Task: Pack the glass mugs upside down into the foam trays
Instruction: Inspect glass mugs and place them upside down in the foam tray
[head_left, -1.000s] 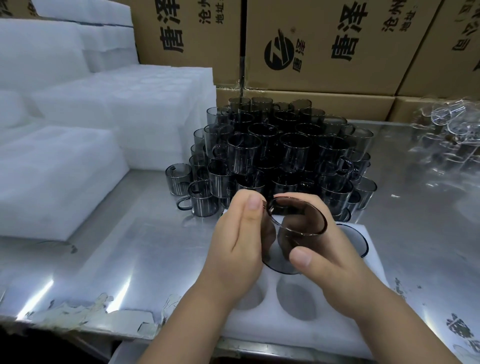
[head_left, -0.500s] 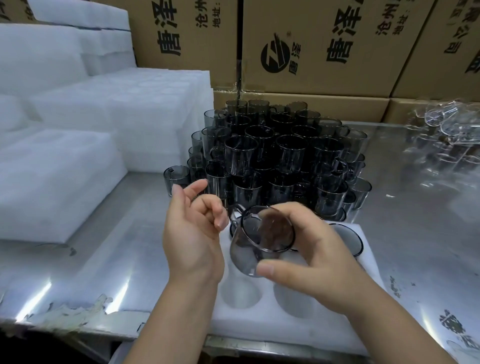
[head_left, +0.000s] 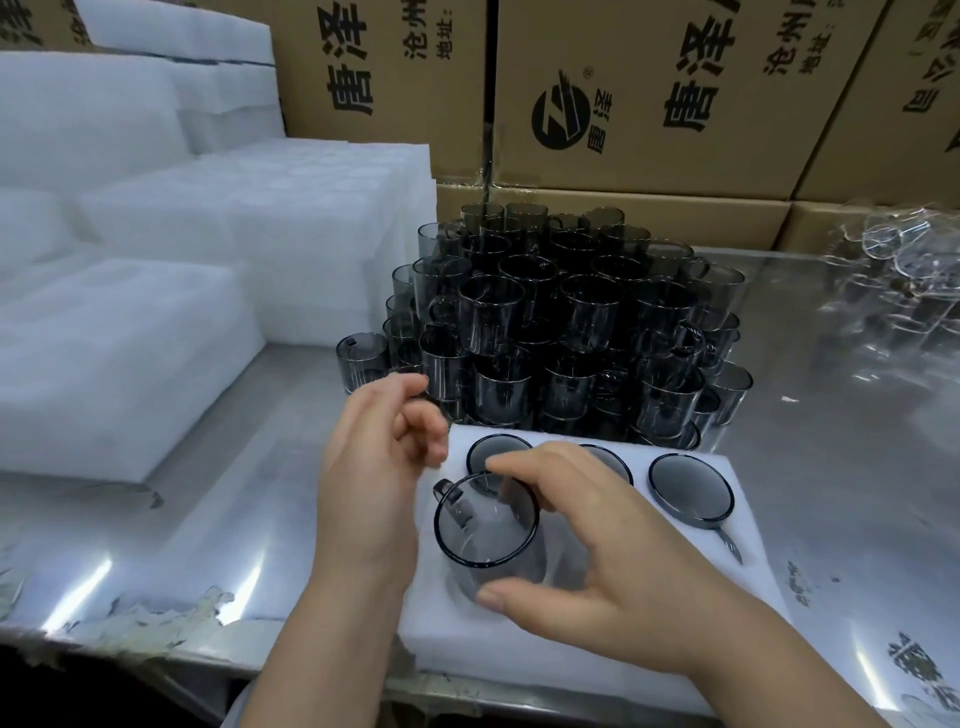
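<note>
My right hand (head_left: 597, 561) grips a smoky grey glass mug (head_left: 485, 525) from the right, thumb at the front and fingers over the far rim. The mug's lower end sits in the front-left pocket of the white foam tray (head_left: 649, 597), with its handle pointing back left. My left hand (head_left: 374, 478) hovers just left of the mug, fingers loosely curled, holding nothing. Three mugs stand bottom-up in the tray's back row, one at the right (head_left: 691, 486) and one at the left (head_left: 496, 452); my right hand partly hides the middle one. Behind the tray rises a pile of grey mugs (head_left: 561, 322).
Stacks of white foam trays (head_left: 130, 353) fill the left side of the steel table (head_left: 208, 519). Printed cardboard boxes (head_left: 649, 93) line the back. Clear glassware (head_left: 909, 280) lies at the far right. The tray sits at the table's front edge.
My left hand let go of the mug and drew off to the left. My right hand turned the mug and lowered it into the tray's front-left pocket.
</note>
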